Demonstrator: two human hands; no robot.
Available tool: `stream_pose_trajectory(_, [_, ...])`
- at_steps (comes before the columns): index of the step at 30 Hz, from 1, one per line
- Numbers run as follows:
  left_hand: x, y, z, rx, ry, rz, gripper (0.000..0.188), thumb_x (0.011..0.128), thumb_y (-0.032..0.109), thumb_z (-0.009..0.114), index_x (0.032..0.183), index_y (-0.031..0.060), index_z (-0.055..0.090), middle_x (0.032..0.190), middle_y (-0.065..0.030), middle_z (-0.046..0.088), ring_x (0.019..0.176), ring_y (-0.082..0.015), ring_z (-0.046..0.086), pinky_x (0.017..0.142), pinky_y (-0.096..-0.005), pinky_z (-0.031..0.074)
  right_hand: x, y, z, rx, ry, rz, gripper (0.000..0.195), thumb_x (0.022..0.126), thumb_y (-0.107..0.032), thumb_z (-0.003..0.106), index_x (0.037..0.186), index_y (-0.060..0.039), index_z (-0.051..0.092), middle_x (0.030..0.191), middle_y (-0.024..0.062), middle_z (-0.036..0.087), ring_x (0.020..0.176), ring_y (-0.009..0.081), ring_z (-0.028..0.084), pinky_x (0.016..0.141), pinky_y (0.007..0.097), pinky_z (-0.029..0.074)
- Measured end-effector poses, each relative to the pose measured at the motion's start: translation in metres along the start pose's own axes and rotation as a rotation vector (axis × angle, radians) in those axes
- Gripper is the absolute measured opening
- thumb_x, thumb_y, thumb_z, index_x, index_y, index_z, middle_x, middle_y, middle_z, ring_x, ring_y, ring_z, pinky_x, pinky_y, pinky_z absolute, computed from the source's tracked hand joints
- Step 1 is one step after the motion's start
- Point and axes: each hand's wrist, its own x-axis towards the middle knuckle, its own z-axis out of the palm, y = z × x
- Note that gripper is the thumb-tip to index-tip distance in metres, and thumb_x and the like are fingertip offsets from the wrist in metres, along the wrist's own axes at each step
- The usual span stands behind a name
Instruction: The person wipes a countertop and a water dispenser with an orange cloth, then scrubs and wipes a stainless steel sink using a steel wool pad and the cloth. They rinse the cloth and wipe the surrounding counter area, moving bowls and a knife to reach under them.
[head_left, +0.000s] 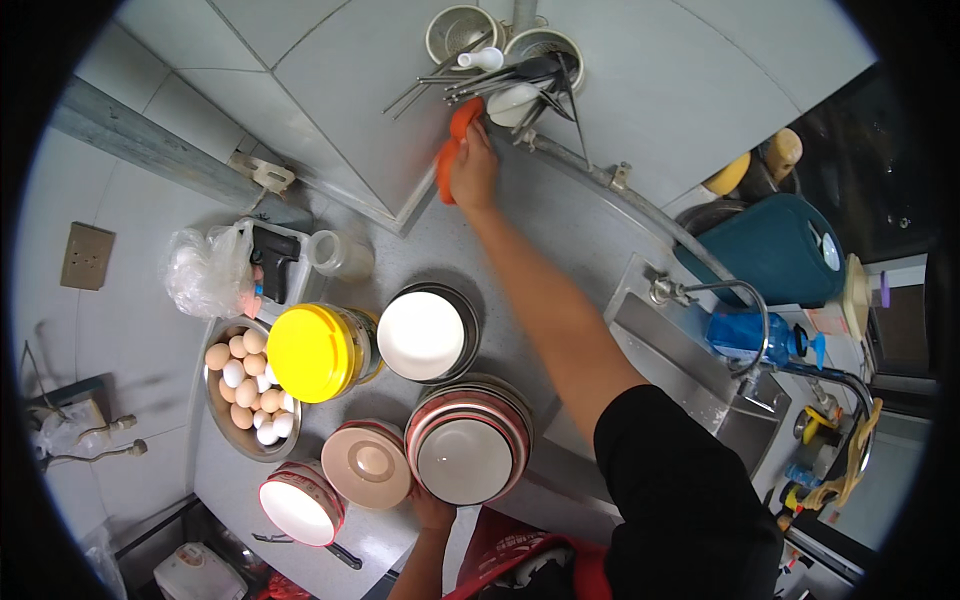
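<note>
My right hand (475, 169) reaches far across the grey counter (555, 202) and grips an orange cloth (448, 169). It presses the cloth near the tiled wall corner, just below the hanging utensils. Close to my body, my left hand (433, 513) is against the near side of a stack of bowls (465, 461); its fingers are partly hidden by the bowls. Left of it sits an upside-down pinkish bowl (367, 465), with a red-rimmed white bowl (300, 514) beyond. A white bowl in a dark one (421, 335) stands behind the stack.
A yellow-lidded jar (311, 352) stands beside a metal bowl of eggs (247, 390). A knife (345, 556) lies near the front edge. Utensil holders (544, 56) hang on the wall. To the right are a pipe rail (652, 214), a steel sink (697, 397) and a curved faucet (750, 289).
</note>
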Motion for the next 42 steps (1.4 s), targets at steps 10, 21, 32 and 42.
stream_pose_trajectory(10, [-0.011,-0.039,0.008,0.335,-0.146,0.241,0.07,0.084,0.025,0.064,0.141,-0.0036,0.035,0.14,-0.0285,0.041,0.129,-0.0515,0.037,0.105,-0.0612,0.028,-0.087,0.119,-0.204,-1.145,0.049,-0.394,0.028,0.085,-0.024,0.056,0.105,-0.0064,0.066,0.111,0.0147,0.064,0.106,0.0296,0.058,0.096,0.0468,0.041])
stream_pose_trajectory(21, [-0.003,-0.032,0.003,0.397,-0.074,0.376,0.057,0.085,0.021,0.059,0.135,-0.0022,0.045,0.138,-0.0308,0.04,0.127,-0.0544,0.036,0.105,-0.0646,0.03,-0.266,0.085,-0.184,-1.026,-0.17,-0.548,0.025,0.087,-0.02,0.059,0.11,-0.0107,0.066,0.12,0.006,0.061,0.113,0.0242,0.055,0.105,0.0488,0.037])
stream_pose_trajectory(32, [-0.005,-0.047,0.007,0.347,0.018,0.449,0.044,0.086,0.012,0.065,0.124,0.0005,0.047,0.114,-0.0269,0.055,0.102,-0.0482,0.05,0.084,-0.0576,0.037,-0.369,0.045,-0.171,-0.88,-0.112,-0.19,0.042,0.085,-0.016,0.057,0.127,-0.0189,0.062,0.143,0.0038,0.049,0.133,0.0276,0.043,0.108,0.048,0.035])
stream_pose_trajectory(42, [0.011,-0.008,0.006,0.267,0.127,0.476,0.03,0.093,0.01,0.05,0.12,-0.004,0.051,0.109,-0.0271,0.056,0.099,-0.048,0.051,0.081,-0.0544,0.038,-0.371,0.027,-0.187,-0.754,0.064,-0.034,0.038,0.084,-0.01,0.062,0.122,-0.013,0.064,0.137,0.0072,0.055,0.11,0.0316,0.052,0.095,0.0404,0.045])
